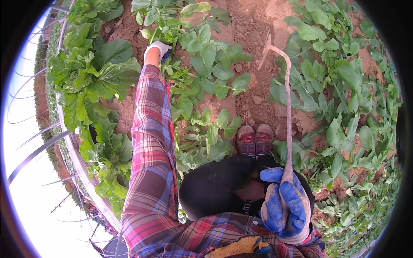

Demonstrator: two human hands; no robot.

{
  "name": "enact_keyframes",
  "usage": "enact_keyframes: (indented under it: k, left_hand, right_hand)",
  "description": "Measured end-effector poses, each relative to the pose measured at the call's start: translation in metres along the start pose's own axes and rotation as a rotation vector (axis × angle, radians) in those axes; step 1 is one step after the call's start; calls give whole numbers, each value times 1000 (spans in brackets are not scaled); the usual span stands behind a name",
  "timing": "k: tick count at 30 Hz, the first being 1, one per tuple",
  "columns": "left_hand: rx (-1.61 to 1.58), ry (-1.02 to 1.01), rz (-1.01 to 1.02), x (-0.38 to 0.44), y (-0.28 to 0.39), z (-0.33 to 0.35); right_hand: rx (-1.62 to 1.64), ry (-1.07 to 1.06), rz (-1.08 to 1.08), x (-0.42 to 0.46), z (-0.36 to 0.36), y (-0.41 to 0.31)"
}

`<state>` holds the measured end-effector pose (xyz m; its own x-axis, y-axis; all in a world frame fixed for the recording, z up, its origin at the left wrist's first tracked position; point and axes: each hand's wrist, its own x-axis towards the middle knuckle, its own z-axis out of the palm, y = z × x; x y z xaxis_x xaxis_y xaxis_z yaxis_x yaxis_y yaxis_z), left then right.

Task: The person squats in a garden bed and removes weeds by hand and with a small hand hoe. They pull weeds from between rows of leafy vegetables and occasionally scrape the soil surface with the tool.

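My right hand (285,206), in a blue-coated work glove, grips the handle of a hand hoe (288,109) near my lap. The hoe's thin curved neck runs up and away from me, and its flat metal blade (265,50) is over the bare soil. My left arm is stretched far forward, and my left hand (158,50), in a white and blue glove, reaches in at the stems of leafy green plants (167,29). Its fingers are mostly hidden by the back of the glove and the leaves, so its hold on the stems cannot be made out.
Broad-leaved greens (93,74) line the left side, beside a pale edge rail (87,180) and thin curved hoops. Dense leafy plants (342,84) fill the right. Between the rows lies brown, cloddy soil (248,84). My shoes (255,138) stand close together on it, below my bent knees.
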<state>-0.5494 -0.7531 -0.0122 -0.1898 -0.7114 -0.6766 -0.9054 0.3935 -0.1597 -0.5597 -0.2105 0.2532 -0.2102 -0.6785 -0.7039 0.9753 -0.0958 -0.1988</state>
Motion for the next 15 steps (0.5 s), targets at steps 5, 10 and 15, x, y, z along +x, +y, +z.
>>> enact_keyframes:
  k: [5, 10, 15]
  left_hand:
    - [-119, 21, -28, -12, -1, -4]
    - [54, 229, -68, -29, 11, -1]
    - [45, 281, -37, -32, 15, 4]
  right_hand:
    - [-9, -11, 9, 0, 0, 1]
    - [98, 33, 38, -1, 0, -1]
    - [83, 20, 34, 0, 0, -2]
